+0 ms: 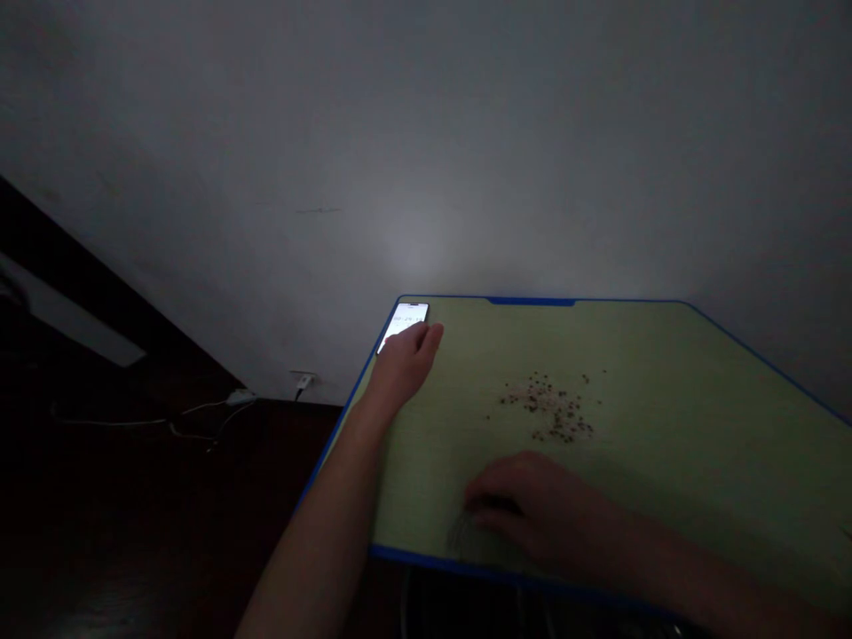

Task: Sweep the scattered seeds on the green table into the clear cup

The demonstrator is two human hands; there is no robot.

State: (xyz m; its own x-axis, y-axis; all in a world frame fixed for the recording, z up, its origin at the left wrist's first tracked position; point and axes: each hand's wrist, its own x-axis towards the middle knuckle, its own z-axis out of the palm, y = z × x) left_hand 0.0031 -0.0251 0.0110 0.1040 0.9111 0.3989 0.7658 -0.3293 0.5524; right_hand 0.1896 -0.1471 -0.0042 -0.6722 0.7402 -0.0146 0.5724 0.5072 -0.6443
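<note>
My left hand (pixel 406 358) reaches to the far left corner of the table and lies over the lower part of a lit phone (pixel 411 312). The thumb stands apart, and the fingers are partly hidden over the screen, which shows a row of digits. My right hand (pixel 516 499) rests low near the front edge, thumb and fingers curled towards each other. Beside its fingertips is a faint grey patch of thin strands (pixel 459 534), too dim to name. Beyond this hand, many small dark bits (pixel 549 406) lie scattered with paler ones among them.
The pale green tabletop (pixel 666 382) has a blue rim and stands against a grey wall (pixel 532 160). On the left, a plug (pixel 304 382) sits in a wall socket, and white cables (pixel 200 426) trail over the dark floor. The light is dim.
</note>
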